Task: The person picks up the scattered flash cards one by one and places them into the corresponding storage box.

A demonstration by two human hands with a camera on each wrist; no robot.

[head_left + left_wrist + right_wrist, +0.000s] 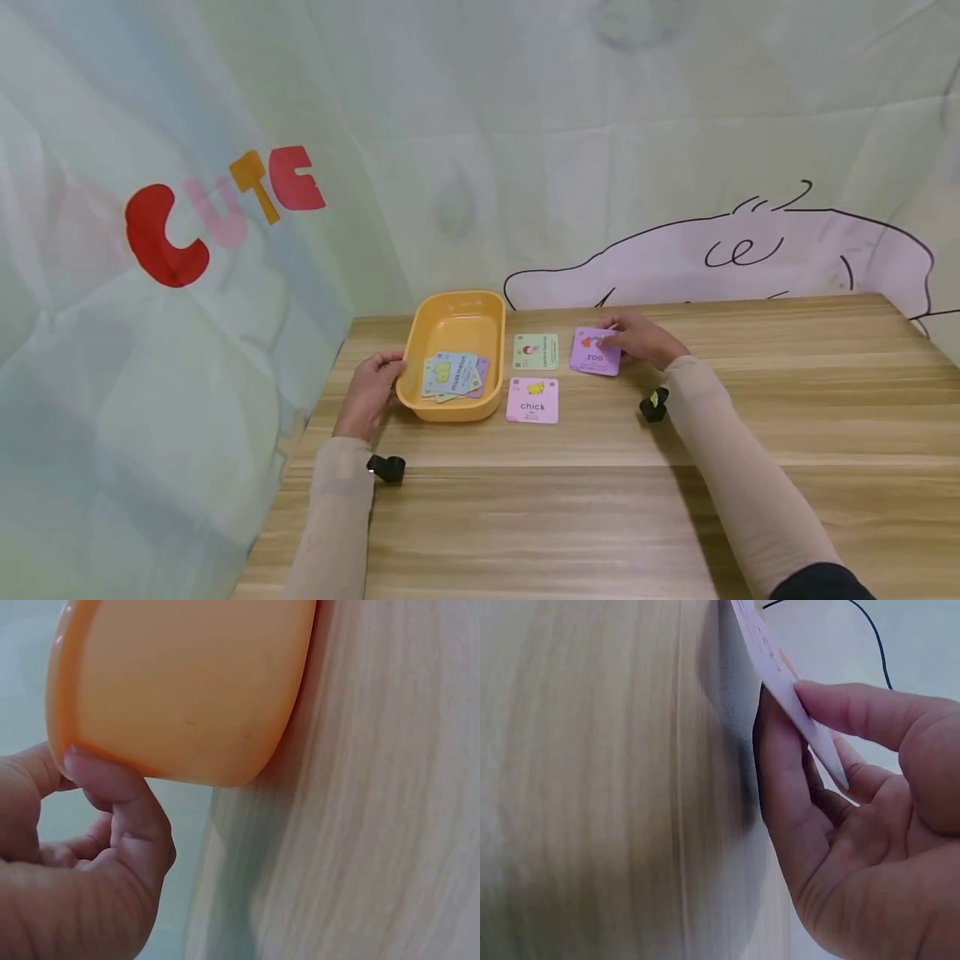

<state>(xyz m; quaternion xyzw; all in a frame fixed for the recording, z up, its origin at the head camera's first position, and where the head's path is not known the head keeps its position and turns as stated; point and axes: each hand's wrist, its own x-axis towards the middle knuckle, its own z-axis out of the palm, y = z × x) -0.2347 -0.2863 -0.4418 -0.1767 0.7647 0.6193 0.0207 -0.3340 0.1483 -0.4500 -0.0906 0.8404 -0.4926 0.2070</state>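
My left hand (369,392) pinches the near left rim of a yellow-orange plastic tray (495,333), thumb outside, as the left wrist view shows. Several cards lie overlapped inside the tray, a blue "muskmelon" card (452,372) on top. The right hand (641,337) holds a purple "zoo" card (595,360) between thumb and fingers. In the right wrist view that card (776,671) is tilted, with fingers beneath it and the thumb on its printed face. Left of it, a green card (536,352) with a small picture lies on the table, and a pink "chick" card (532,401) lies nearer.
The wood-grain table (525,517) ends at the back against a pale printed cloth (480,167). The same cloth hangs along the left side, with "CUTE" lettering. A small black wrist camera (387,468) sits on the left sleeve, another black camera (654,405) on the right.
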